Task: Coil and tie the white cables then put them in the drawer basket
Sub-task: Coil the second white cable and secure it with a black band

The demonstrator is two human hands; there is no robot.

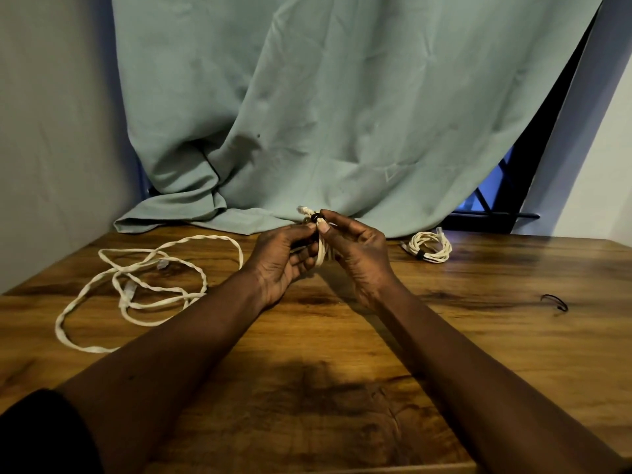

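Head view: my left hand (284, 263) and right hand (360, 258) both pinch a coiled white cable (321, 256) above the table (342, 354), gripping at its black tie (315, 218). A loose cable (143, 292) lies left; a tied coil (431, 248) sits right.

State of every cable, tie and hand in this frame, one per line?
Held cable: coiled, lifted off table, black tie at its top.
Loose cable: uncoiled, sprawled on table.
Tied cable: coiled, tied, on table.
Spare tie: unused, on table.
Left hand: grips held cable.
Right hand: pinches its top.
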